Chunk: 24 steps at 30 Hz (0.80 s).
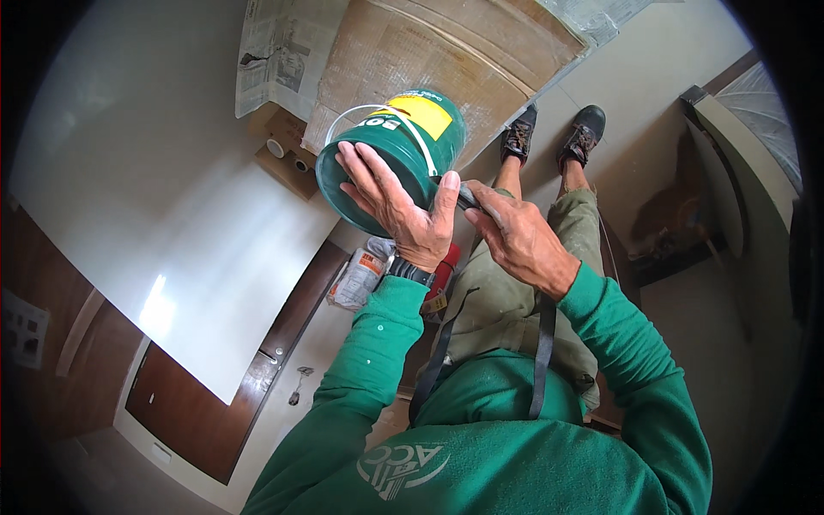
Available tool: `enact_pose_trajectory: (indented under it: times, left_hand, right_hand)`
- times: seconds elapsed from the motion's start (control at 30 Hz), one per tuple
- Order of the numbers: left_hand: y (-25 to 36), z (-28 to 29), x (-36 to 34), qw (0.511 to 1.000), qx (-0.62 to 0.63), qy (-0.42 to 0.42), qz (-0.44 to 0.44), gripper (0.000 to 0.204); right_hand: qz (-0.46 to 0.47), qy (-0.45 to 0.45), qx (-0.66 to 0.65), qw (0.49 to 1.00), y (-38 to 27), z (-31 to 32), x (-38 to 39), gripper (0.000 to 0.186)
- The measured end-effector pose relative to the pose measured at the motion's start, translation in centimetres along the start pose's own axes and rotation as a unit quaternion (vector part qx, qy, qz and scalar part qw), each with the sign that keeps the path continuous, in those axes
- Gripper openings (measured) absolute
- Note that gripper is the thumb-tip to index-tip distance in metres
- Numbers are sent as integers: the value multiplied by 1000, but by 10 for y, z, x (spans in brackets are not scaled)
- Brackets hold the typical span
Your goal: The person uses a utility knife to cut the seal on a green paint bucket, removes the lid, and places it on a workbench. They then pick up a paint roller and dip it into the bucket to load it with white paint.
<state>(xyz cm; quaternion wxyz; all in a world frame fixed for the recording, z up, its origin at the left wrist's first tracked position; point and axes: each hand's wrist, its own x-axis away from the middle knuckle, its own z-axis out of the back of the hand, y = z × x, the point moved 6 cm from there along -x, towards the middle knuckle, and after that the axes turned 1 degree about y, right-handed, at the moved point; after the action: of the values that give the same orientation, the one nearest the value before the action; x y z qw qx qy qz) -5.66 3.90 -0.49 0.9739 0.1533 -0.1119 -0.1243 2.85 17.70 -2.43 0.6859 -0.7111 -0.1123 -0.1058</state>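
A green bucket [436, 146] with a yellow label and a thin white handle [416, 137] is in front of me, its round end toward me. I cannot tell whether that end is lidded or open. Across this end my left hand [403, 202] lies with its fingers stretched out and its thumb at the rim by the handle. My right hand [519, 232] is closed round a dark-handled tool [466, 196], held close to the left thumb. The tool's working end is hidden. Pale dust or smears show on my hands.
Beyond the bucket is brown cardboard [438, 64], with newspaper [292, 60] on its left. A large glossy white panel [154, 172] fills the left side. Below the bucket sit a printed bag [356, 279] and a red object [444, 273]. My shoes [584, 133] stand on the floor at upper right.
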Motion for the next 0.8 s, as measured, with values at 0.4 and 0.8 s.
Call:
enact_pose_trajectory:
  times: [0.4,0.8]
  left_hand:
    - [0,0,0,1000,-15,9,3,114]
    - [-3,0,2,1000,15,9,-9,98]
  right_hand:
    - [38,17,56,998,9,-1,-2,37]
    - [45,1,285,957,1,-2,-2,59]
